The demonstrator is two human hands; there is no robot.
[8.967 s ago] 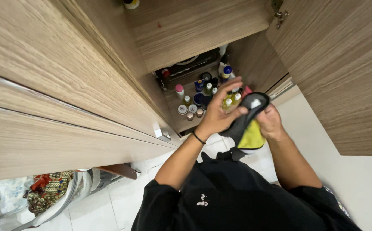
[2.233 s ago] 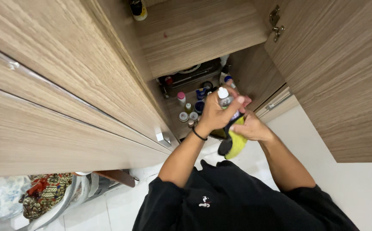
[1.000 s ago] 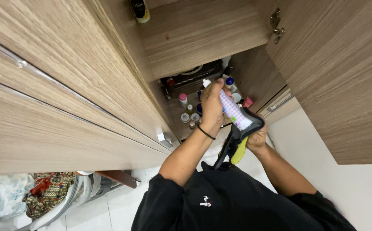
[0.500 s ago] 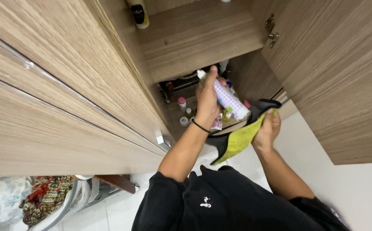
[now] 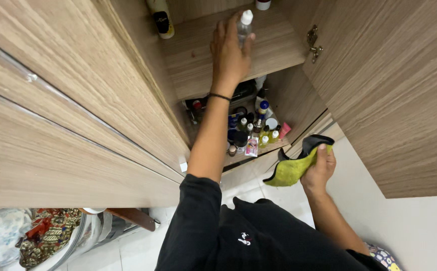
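My left hand [image 5: 229,52] reaches up into the open cabinet and is closed around a small bottle with a white cap [image 5: 244,26], held over the upper wooden shelf [image 5: 274,47]. My right hand [image 5: 320,168] hangs lower, in front of the cabinet, gripping a yellow-green and black cloth [image 5: 295,168]. On the lower shelf [image 5: 236,159] stand several small bottles and jars [image 5: 253,130], partly hidden by my left forearm.
A tall yellow and black bottle [image 5: 161,17] stands at the left of the upper shelf. The open cabinet door [image 5: 394,85] with its hinge [image 5: 312,41] is on the right, closed wooden doors [image 5: 68,110] on the left. A basket of cloths [image 5: 42,236] sits on the tiled floor.
My left hand has lifted the bottle from in front of the lower shelf up to the upper shelf. My right hand has dropped lower with the cloth, away from the bottle.
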